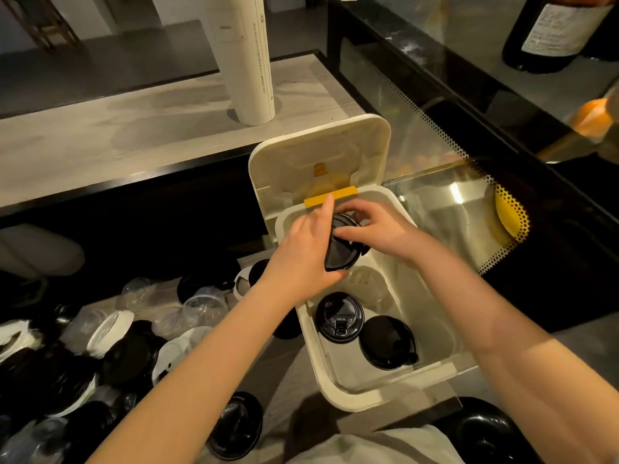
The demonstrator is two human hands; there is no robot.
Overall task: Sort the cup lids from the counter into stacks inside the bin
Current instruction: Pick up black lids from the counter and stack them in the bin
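Black lid [340, 252] held over the bin [351, 395]
The left hand [301, 259] grips it, tilted, above the bin's far end; the right hand [380, 226] pinches its top edge.

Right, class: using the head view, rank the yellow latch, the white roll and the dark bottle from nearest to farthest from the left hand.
1. Yellow latch, at the far rim of the bin, just beyond the left hand.
2. White roll, upright on the pale shelf behind.
3. Dark bottle, far top right.
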